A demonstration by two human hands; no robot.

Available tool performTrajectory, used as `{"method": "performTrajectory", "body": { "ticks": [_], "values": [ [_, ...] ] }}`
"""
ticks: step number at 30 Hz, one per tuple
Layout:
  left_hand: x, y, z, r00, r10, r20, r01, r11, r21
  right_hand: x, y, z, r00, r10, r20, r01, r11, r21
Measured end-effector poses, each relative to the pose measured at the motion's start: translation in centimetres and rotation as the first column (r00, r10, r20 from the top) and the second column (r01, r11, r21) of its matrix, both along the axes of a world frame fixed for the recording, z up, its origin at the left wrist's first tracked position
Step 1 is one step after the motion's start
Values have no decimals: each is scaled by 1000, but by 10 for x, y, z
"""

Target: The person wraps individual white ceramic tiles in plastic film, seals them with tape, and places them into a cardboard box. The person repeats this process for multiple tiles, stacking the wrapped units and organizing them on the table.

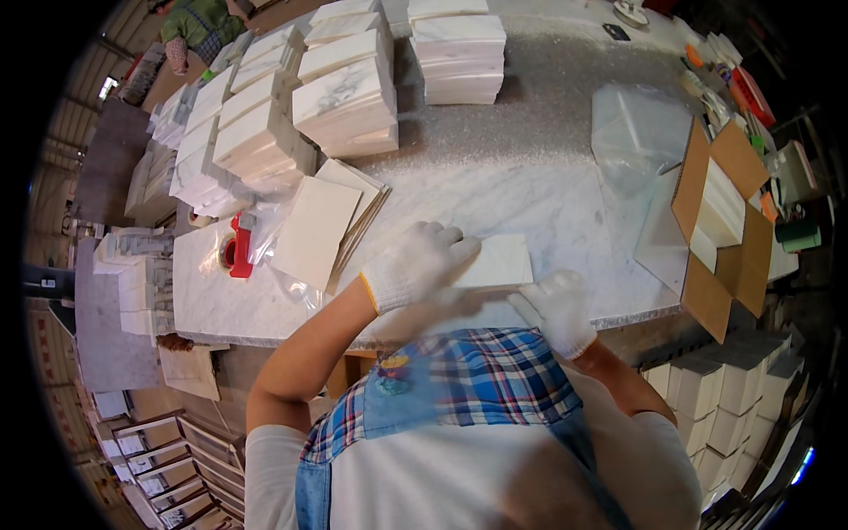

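Both my hands wear white knitted gloves. A white marble tile (499, 259), perhaps more than one layer thick, lies between them near the table's front edge. My left hand (424, 263) grips its left end, with bent fingers over the top. At the near right corner of the tile is my right hand (558, 307), slightly blurred, thumb and fingers apart. I cannot tell whether it touches the corner. Left of my left hand, flat cream sheets (322, 225) lie fanned over clear plastic. Beside them stands a red tape dispenser (237, 247).
Stacks of white marble tiles (346, 97) line the far left, with another stack (458, 57) at the back. To the right are clear plastic bags (640, 128) and an open cardboard box (751, 256). White boxes (707, 389) are piled below right. A person (194, 31) is at far left.
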State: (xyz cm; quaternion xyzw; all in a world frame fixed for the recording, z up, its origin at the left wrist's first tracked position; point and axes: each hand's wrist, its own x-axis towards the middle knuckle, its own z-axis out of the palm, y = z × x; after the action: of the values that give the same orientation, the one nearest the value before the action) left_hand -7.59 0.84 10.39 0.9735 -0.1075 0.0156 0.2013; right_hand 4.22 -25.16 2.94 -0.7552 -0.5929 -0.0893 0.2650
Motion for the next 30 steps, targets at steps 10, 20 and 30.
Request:
{"method": "performTrajectory", "body": {
  "ticks": [10, 20, 30],
  "values": [
    [-10, -12, 4, 997, 70, -16, -69, 996, 61, 8, -29, -30, 850, -208, -484, 201, 977, -67],
    [-28, -8, -36, 737, 613, -285, -670, 718, -187, 29, 33, -3, 52, -158, -986, 8, 987, -158],
    [-33, -20, -26, 642, 353, -680, -762, 389, -518, 15, 32, -7, 211, -176, -962, -19, 983, -184]
  ]
}}
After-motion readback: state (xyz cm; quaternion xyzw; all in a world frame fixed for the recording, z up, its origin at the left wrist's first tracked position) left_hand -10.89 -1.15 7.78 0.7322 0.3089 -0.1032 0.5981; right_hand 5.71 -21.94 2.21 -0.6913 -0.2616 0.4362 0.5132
